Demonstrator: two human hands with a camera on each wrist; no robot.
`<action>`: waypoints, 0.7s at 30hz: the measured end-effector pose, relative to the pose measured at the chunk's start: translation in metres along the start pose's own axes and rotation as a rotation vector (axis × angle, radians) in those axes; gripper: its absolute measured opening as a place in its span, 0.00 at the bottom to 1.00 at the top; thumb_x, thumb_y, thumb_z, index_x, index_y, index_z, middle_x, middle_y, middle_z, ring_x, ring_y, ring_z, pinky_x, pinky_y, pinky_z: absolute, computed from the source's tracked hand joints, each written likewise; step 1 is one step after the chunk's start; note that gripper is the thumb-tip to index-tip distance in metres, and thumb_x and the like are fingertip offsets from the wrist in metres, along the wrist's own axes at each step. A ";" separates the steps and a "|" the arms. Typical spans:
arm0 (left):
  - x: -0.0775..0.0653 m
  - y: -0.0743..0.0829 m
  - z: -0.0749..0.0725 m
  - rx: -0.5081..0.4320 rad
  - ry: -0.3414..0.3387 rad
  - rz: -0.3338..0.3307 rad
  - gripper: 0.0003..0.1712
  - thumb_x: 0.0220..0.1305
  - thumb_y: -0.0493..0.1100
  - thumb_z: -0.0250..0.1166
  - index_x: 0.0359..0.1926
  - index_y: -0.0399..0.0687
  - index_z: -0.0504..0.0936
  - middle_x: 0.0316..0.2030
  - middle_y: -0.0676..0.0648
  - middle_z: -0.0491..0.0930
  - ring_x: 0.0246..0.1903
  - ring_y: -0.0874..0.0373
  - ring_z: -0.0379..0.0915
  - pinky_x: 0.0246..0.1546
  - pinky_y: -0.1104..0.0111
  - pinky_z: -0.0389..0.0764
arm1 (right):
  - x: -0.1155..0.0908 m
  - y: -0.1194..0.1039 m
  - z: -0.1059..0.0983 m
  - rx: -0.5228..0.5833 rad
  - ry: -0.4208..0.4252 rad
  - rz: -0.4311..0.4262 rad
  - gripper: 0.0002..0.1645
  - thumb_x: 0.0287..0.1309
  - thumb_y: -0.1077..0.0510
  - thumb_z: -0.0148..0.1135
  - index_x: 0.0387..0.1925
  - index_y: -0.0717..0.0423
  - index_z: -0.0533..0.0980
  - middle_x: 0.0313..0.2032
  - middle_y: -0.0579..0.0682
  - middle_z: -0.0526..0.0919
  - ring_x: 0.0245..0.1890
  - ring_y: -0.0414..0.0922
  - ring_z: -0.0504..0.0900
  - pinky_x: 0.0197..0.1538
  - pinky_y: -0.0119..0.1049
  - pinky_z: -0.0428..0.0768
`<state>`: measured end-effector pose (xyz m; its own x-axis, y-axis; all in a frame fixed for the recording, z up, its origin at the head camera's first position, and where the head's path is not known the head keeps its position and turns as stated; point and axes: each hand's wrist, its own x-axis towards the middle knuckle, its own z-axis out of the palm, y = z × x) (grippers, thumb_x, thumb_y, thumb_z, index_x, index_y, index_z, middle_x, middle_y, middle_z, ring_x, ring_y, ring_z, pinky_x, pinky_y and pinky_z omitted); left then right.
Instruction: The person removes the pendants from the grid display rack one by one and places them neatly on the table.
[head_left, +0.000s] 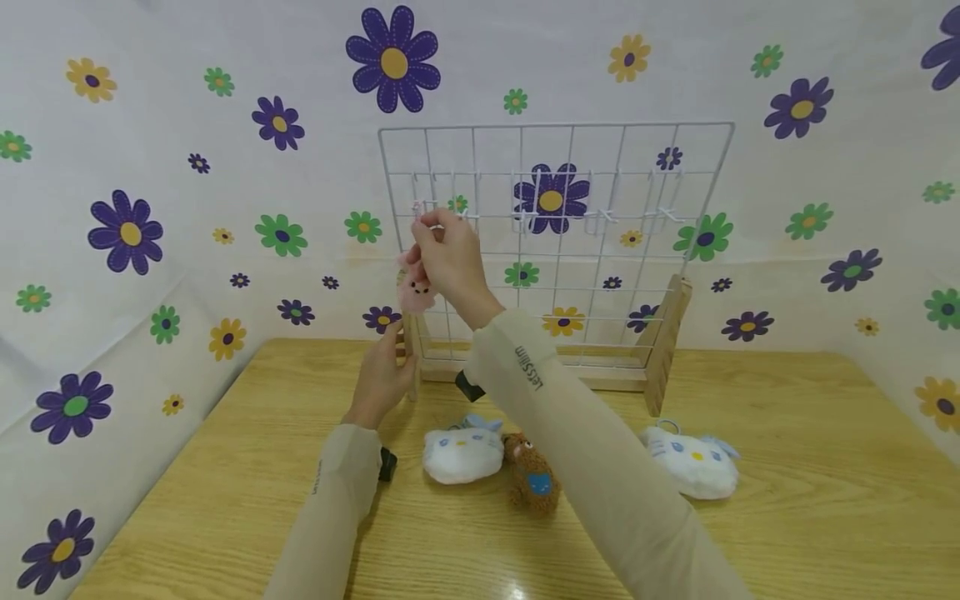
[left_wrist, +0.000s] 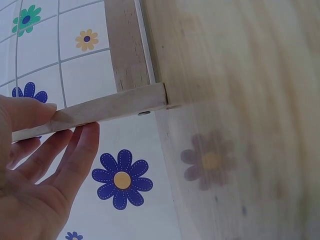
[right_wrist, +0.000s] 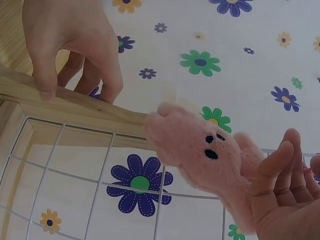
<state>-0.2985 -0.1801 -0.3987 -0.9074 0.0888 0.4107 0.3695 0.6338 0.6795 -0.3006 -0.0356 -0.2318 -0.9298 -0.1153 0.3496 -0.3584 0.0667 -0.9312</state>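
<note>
A pink plush toy (head_left: 417, 297) with small black eyes hangs head down at the left side of a white wire grid rack (head_left: 555, 126). My right hand (head_left: 453, 260) pinches at its upper end, close to the leftmost hooks, with a bit of pink loop showing above the fingers. In the right wrist view, the curled fingers partly hide that end of the plush (right_wrist: 200, 150). Lower down, my left hand (head_left: 381, 379) grips the rack's left wooden post (left_wrist: 122, 104), thumb on one side and fingers on the other.
Several white hooks (head_left: 602, 215) hang along the grid. On the wooden table (head_left: 225, 500) lie a white cat-face plush (head_left: 463, 458), a brown plush (head_left: 531, 475) and another white cat-face plush (head_left: 697, 468) to the right. A flower-print cloth (head_left: 315, 50) stands behind.
</note>
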 end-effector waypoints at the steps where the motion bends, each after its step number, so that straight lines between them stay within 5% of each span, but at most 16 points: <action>1: 0.000 0.000 0.000 0.001 -0.001 0.002 0.32 0.66 0.25 0.63 0.69 0.29 0.63 0.57 0.25 0.75 0.50 0.33 0.80 0.48 0.50 0.86 | 0.000 0.000 0.001 -0.008 0.009 -0.004 0.13 0.78 0.60 0.51 0.52 0.67 0.75 0.25 0.55 0.81 0.16 0.40 0.75 0.22 0.28 0.79; 21: 0.000 0.000 -0.002 -0.028 -0.014 -0.041 0.34 0.66 0.26 0.61 0.71 0.40 0.63 0.59 0.26 0.75 0.51 0.33 0.79 0.49 0.47 0.85 | -0.017 -0.016 0.006 -0.021 -0.034 -0.146 0.10 0.77 0.62 0.51 0.44 0.67 0.76 0.24 0.54 0.78 0.18 0.44 0.75 0.25 0.30 0.82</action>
<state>-0.2978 -0.1820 -0.3975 -0.9245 0.0742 0.3738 0.3374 0.6156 0.7122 -0.2783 -0.0411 -0.2236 -0.8646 -0.1585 0.4769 -0.4913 0.0672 -0.8684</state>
